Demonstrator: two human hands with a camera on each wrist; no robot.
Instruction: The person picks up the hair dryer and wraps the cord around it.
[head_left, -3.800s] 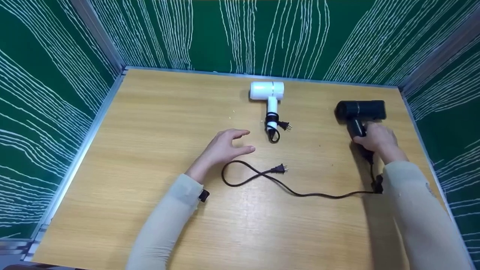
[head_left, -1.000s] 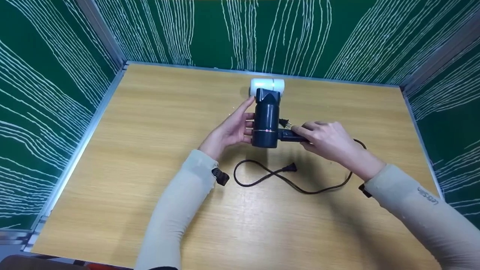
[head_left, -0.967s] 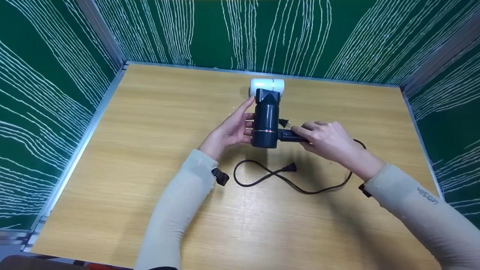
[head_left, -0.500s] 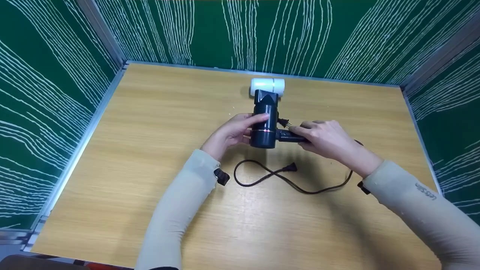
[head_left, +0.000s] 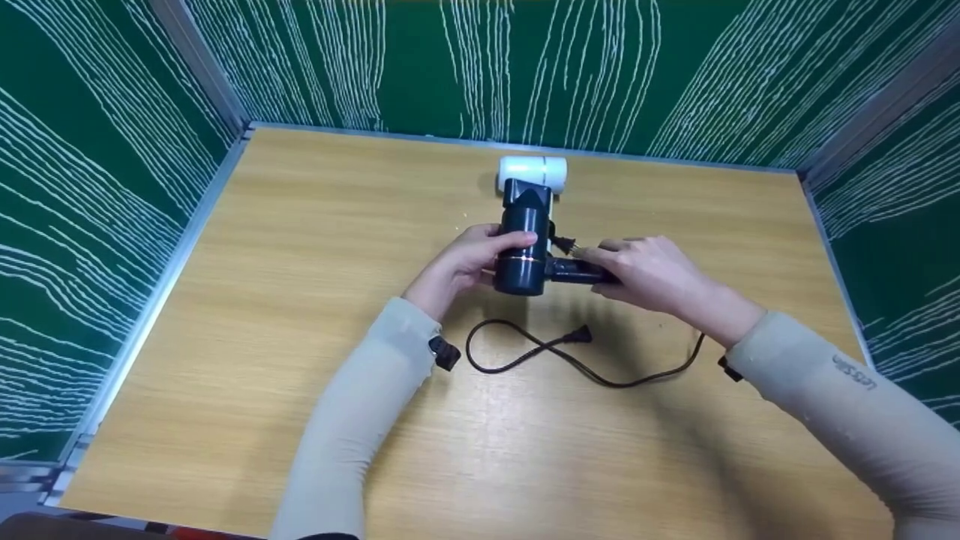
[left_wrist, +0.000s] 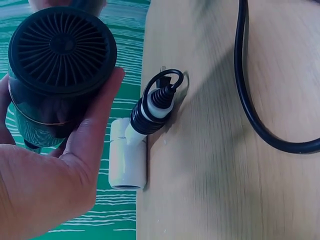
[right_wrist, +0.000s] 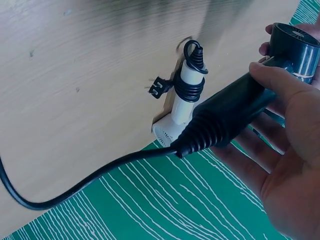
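Over the mid-surface (head_left: 337, 225), black hair dryer (head_left: 525, 217) held aloft; lifting looks done. Left grip (head_left: 471, 255) curled round its barrel, right grip (head_left: 651, 273) holding the handle (right_wrist: 232, 105). Its cord (head_left: 615, 385) trails loose, no turns wound. White hair dryer (head_left: 517, 171) lies beyond, untouched, wound cord (right_wrist: 189, 91) in place.

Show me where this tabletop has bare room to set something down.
Bare patches on the table: a wide one between the left grip and the left edge; one right of the white hair dryer, toward the far right corner; one between the sleeves, nearer than the black cord. Crowded: the middle, with the held black hair dryer.
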